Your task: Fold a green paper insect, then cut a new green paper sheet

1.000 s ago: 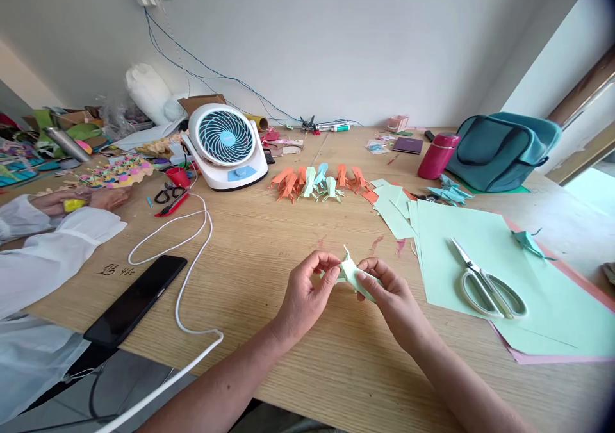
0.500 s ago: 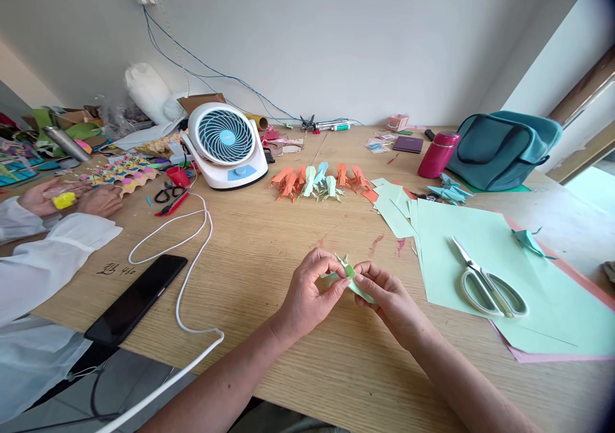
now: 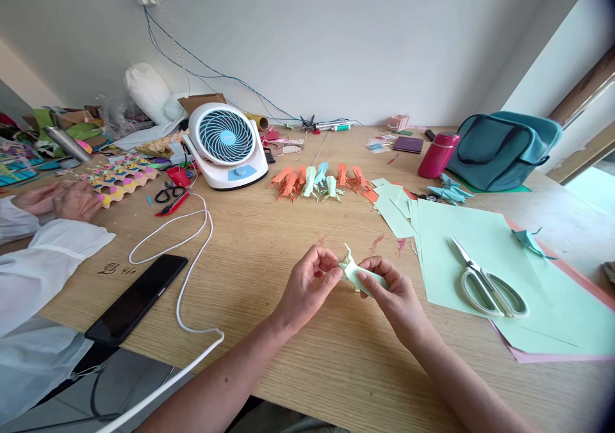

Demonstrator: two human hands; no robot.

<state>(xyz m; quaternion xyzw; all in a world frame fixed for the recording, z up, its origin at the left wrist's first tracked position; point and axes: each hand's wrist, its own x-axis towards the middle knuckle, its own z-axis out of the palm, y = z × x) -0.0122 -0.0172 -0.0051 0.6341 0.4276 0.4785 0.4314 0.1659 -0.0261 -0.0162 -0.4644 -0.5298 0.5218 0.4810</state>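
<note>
A pale green folded paper figure (image 3: 364, 277) is held between both hands above the front of the wooden table. My right hand (image 3: 391, 292) pinches its flat body between thumb and fingers. With thumb and fingertips, my left hand (image 3: 312, 284) grips a thin folded part at the figure's left end. One narrow pointed strip sticks up from that end. Beyond the hands stands a row of finished-looking paper figures (image 3: 310, 182) in orange, pale green and blue. To the right, scissors (image 3: 487, 282) lie on large pale green paper sheets (image 3: 552, 298).
At left are a black phone (image 3: 137, 300), a white cable (image 3: 185, 292) and a fan (image 3: 228, 141). A co-worker's hands (image 3: 72, 199) are at the far left beside an egg-carton strip (image 3: 129, 183). A pink bottle (image 3: 438, 154) and a teal bag (image 3: 500, 151) stand back right.
The paper figure has turned in my hands, showing its flat body toward the right. My left fingers have shifted on its left end. The co-worker's hands moved and the yellow piece is hidden.
</note>
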